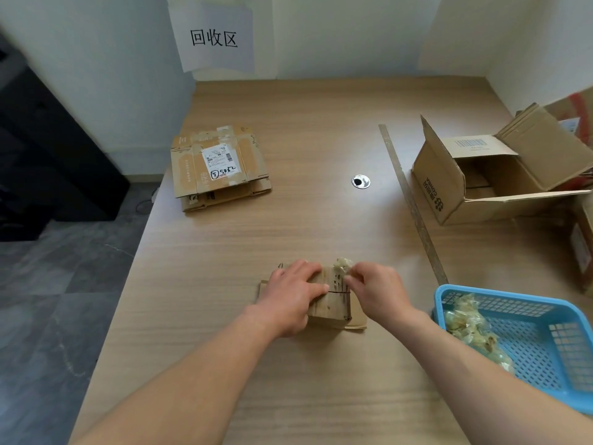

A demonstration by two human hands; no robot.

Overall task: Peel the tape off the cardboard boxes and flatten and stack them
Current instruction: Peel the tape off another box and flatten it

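Wooden table against white walls, grey tiled floor.

Bearings taken from the small box at the table's near middle.
- 12 o'clock: bare tabletop through to the wall; a flush metal grommet at 1.
- 11 o'clock: flattened box stack, low, well apart.
- 1 to 3 o'clock: long flat strip lying on the surface; behind it, an open box with raised flaps.
- 4 o'clock: blue basket, near.
- 7 to 10 o'clock: open tabletop out to the edge.
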